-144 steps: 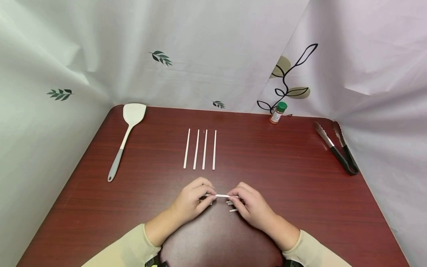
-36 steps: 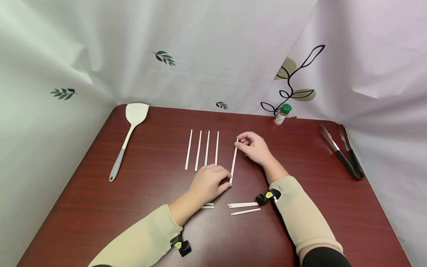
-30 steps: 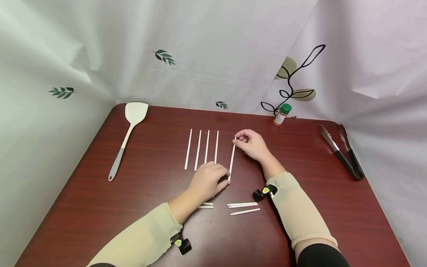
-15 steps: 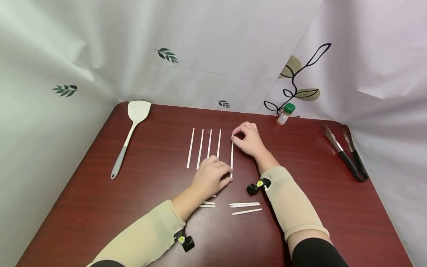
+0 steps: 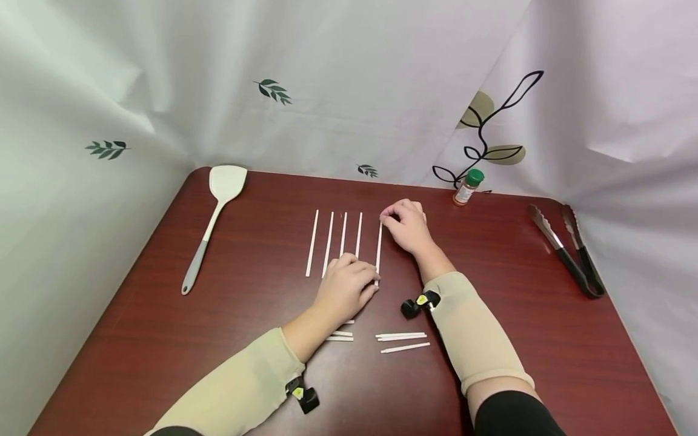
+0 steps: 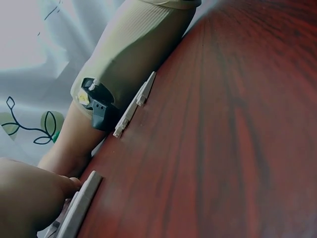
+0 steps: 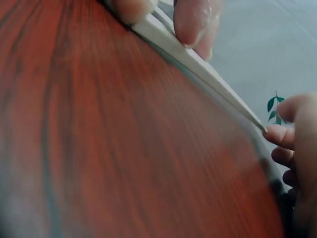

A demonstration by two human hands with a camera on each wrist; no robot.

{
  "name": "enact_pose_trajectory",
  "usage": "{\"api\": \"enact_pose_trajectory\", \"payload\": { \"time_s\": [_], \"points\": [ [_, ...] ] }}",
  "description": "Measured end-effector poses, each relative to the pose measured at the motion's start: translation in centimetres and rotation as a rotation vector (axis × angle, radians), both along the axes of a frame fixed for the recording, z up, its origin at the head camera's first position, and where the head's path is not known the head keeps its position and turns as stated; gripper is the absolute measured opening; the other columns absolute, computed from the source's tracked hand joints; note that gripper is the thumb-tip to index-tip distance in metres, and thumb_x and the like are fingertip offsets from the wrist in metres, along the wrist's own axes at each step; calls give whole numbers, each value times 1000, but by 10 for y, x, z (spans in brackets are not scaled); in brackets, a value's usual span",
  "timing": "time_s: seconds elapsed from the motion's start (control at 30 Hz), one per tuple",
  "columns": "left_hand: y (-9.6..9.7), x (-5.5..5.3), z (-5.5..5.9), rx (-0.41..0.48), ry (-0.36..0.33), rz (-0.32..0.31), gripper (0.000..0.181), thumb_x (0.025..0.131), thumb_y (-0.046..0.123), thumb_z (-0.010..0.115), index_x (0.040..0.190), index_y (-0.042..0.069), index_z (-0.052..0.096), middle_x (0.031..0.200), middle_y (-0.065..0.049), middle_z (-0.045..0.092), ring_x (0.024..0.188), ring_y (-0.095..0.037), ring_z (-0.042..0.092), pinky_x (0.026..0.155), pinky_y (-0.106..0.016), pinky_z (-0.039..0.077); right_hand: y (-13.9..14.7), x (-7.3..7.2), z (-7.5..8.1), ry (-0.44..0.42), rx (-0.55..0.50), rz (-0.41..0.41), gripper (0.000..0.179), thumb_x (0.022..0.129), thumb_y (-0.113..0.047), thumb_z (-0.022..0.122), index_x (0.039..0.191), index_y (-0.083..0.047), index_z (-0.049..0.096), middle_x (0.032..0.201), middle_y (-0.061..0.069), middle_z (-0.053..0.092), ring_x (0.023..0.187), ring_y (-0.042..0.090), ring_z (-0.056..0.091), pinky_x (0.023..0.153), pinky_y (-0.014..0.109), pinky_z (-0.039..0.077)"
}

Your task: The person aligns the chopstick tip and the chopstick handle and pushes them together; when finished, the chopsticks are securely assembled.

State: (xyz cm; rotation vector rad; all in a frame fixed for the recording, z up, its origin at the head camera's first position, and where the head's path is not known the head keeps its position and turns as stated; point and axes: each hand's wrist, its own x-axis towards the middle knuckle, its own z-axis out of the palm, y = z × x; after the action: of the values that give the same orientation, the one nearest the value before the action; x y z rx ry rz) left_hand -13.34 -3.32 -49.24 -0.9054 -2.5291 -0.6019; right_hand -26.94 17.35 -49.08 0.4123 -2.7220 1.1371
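A long thin white stick (image 5: 379, 248) lies lengthwise on the table right of several similar parallel white sticks (image 5: 312, 243). My left hand (image 5: 347, 287) pinches its near end; the knuckles cover the lower ends of some neighbouring sticks. At the far end, my right hand (image 5: 405, 225) pinches the same stick between thumb and fingertips. From the right wrist, the stick (image 7: 223, 87) runs close over the tabletop, from the near fingers (image 7: 193, 22) to the other hand (image 7: 299, 134). Shorter white sticks (image 5: 405, 347) lie nearer me, right of the left forearm; others (image 5: 340, 338) are partly hidden beneath it.
A white spatula (image 5: 217, 203) with a grey handle lies at the table's left. Near the back edge stands a green-capped spice jar (image 5: 468, 188). Metal tongs (image 5: 569, 254) with black grips rest at the right edge. A pale curtain (image 5: 327, 91) borders the table (image 5: 491, 254).
Both hands have gone from a short crosswise stick near the front to this long stick further back. It has shifted left and away, now standing nearly parallel to the row.
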Motion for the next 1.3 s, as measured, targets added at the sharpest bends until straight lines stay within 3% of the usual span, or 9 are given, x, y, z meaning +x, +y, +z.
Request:
{"api": "enact_pose_trajectory", "payload": {
  "time_s": [0.2, 0.67, 0.97, 1.3],
  "points": [
    [1, -1, 1, 15, 20, -2, 11, 91, 25, 84, 102, 23, 83, 116, 8, 78, 106, -19, 62, 81, -41, 47, -4, -1, 4, -14, 120, -33, 21, 93, -35, 75, 102, -17, 79, 117, 6, 63, 127, 35, 46, 105, 58, 31],
    [2, -5, -1, 14, 46, 37, 12, 96, 23, 80, 107, 20, 84, 115, 7, 79, 103, -20, 64, 80, -41, 49, -7, -2, 1, -11, 140, -46, 24, 99, -40, 73, 111, -20, 78, 121, 5, 64, 129, 35, 46, 106, 57, 33],
    [2, -3, -1, 0, 17, 30, 16, 92, 23, 79, 108, 21, 82, 113, 6, 78, 103, -19, 64, 82, -42, 47, -4, 3, -1, 15, 74, -51, 25, 99, -35, 74, 116, -17, 78, 122, 6, 68, 127, 36, 49, 111, 54, 31],
    [0, 2, 0, 73, 61, 0, 16, 90, 21, 77, 106, 21, 80, 110, 5, 76, 99, -19, 64, 79, -42, 47, 0, 6, -6, 88, -88, -94, 14, 98, -18, 75, 107, -8, 79, 112, 11, 71, 114, 35, 54, 99, 46, 42]
  ]
}}
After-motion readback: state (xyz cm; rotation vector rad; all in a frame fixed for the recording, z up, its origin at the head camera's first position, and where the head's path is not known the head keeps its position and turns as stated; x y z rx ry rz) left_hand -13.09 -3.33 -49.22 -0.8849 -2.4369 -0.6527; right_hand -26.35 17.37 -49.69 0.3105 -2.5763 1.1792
